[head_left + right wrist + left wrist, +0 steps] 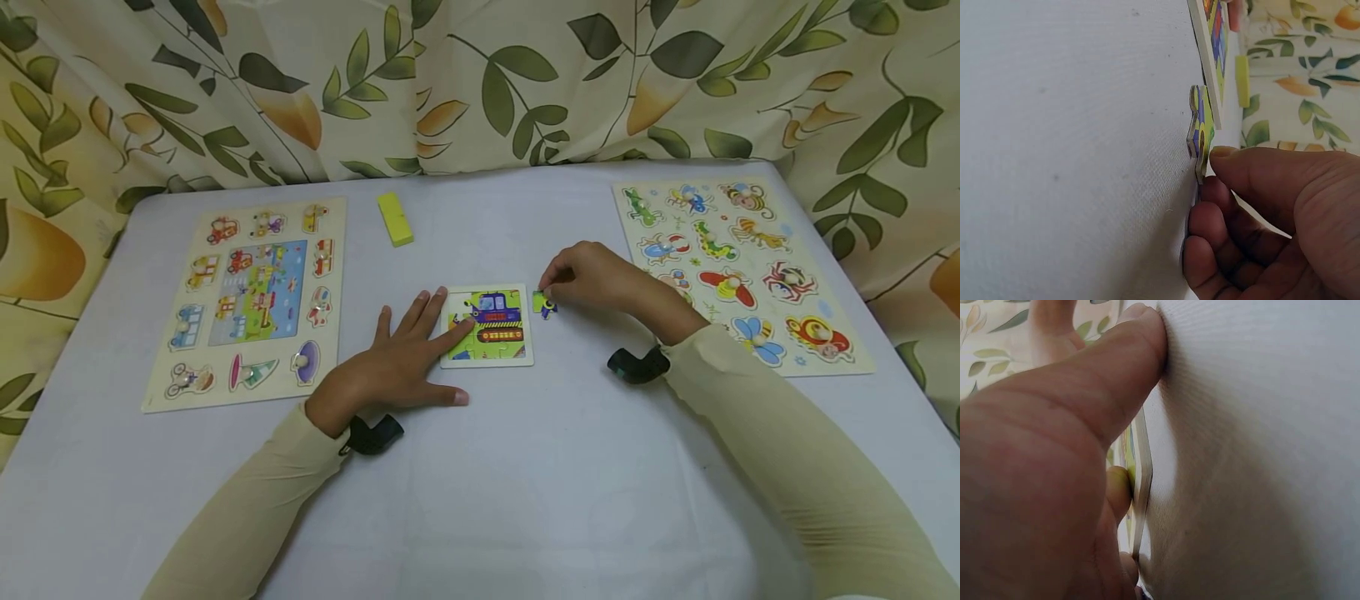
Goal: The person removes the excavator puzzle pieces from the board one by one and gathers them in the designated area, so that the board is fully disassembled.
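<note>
Left grip (pixel 395 358) spread wide, touching tractor puzzle (pixel 500 317) | right grip (pixel 600 277) pinching loose jigsaw piece (pixel 543 307) just beside it

Left sleeve (pixel 258 508): plain pale beige, long, reaches wrist. Right sleeve (pixel 795 450): same beige, bunched in fine creases. Left wrist camera (pixel 376 434), right wrist camera (pixel 638 365): both black, smooth, bent like an elbow pipe.

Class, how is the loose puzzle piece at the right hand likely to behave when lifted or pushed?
The puzzle piece is probably stiff: its cut edge shows no obvious bend. It is likely light, being small beside the right hand. Its flat shape suggests sliding rather than rolling.
</note>
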### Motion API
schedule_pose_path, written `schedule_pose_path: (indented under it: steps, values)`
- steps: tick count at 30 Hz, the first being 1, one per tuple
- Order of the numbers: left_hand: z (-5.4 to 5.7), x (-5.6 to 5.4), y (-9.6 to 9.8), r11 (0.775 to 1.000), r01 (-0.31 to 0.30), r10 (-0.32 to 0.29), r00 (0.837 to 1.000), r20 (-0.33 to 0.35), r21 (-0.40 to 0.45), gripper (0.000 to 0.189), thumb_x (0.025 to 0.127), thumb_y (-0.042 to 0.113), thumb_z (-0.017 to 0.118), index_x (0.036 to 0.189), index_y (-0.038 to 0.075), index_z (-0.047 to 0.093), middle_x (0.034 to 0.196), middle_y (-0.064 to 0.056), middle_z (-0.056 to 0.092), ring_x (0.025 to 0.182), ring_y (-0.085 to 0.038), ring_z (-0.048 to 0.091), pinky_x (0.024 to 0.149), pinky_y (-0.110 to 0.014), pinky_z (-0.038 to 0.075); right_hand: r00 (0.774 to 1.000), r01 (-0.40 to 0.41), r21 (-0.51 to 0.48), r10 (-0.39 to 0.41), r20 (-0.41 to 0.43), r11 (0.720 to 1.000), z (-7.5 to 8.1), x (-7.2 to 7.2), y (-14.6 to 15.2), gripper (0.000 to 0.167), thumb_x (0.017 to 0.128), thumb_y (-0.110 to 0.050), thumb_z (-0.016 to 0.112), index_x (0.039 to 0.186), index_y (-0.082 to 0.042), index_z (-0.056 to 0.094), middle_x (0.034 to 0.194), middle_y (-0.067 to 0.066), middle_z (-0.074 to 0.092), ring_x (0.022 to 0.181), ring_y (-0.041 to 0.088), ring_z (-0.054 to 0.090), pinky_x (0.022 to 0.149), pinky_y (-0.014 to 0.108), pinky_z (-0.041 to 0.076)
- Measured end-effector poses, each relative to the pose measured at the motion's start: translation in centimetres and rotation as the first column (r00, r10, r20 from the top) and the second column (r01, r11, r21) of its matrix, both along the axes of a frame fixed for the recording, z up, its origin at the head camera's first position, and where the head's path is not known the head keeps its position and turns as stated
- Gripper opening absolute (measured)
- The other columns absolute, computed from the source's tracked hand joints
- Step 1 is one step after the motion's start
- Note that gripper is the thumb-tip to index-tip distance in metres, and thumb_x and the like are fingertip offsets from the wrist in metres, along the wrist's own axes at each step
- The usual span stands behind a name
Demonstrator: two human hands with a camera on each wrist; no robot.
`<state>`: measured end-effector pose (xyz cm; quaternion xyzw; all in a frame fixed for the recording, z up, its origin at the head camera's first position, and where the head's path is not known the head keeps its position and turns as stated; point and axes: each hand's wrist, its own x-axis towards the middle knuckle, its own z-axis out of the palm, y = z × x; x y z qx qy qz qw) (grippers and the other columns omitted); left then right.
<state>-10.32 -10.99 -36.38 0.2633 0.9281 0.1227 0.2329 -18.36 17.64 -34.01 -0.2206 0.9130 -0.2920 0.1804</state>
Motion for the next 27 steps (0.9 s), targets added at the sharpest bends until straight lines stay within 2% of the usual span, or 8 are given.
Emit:
schedule_pose_path:
  steps: [8,17,22,27]
  values:
    - [0.1,0.0,0.0,1.0,0.003,-0.003,1.0,0.005,0.004,0.099,0.078,0.069,0.065,0.156,0.032,0.016,0.16,-0.007,-0.019,0.144,-0.027,-0.021,0.106,-0.064,-0.012,1.0,0.02,0.017,-0.02,0.011,1.0,-0.1,-0.1,0.1,0.009,0.09,-0.002,0.066,0.095,-0.003,0.074,0.091,0.006,0.069,0.089,0.024,0.056,0.083,0.041,0.045]
    - [0.2,0.0,0.3,1.0,0.001,-0.001,1.0,-0.007,-0.021,0.099,0.077,0.068,0.066,0.156,0.034,0.016,0.16,-0.008,-0.018,0.145,-0.029,-0.02,0.107,-0.065,-0.009,1.0,0.026,0.017,-0.026,-0.007,1.0,0.0,-0.4,0.0,0.015,0.095,-0.006,0.062,0.102,-0.001,0.073,0.1,0.009,0.07,0.095,0.025,0.057,0.087,0.043,0.044]
    - [0.6,0.1,0.8,1.0,-0.012,0.012,1.0,-0.005,-0.02,0.102,0.078,0.068,0.066,0.157,0.033,0.012,0.16,-0.013,-0.015,0.145,-0.035,-0.017,0.109,-0.063,-0.004,0.998,0.054,0.007,-0.054,-0.007,0.998,0.2,-0.5,0.2,0.017,0.096,-0.007,0.06,0.104,-0.001,0.073,0.101,0.01,0.069,0.093,0.025,0.055,0.084,0.042,0.043]
    - [1.1,0.0,1.5,0.999,-0.035,0.034,0.999,-0.03,-0.038,0.105,0.075,0.076,0.061,0.156,0.035,0.01,0.159,-0.021,-0.015,0.143,-0.043,-0.015,0.111,-0.062,0.004,0.998,0.057,-0.004,-0.057,-0.027,0.998,0.5,-0.8,0.3,0.018,0.096,-0.009,0.06,0.105,0.001,0.073,0.104,0.013,0.069,0.096,0.027,0.056,0.086,0.043,0.043]
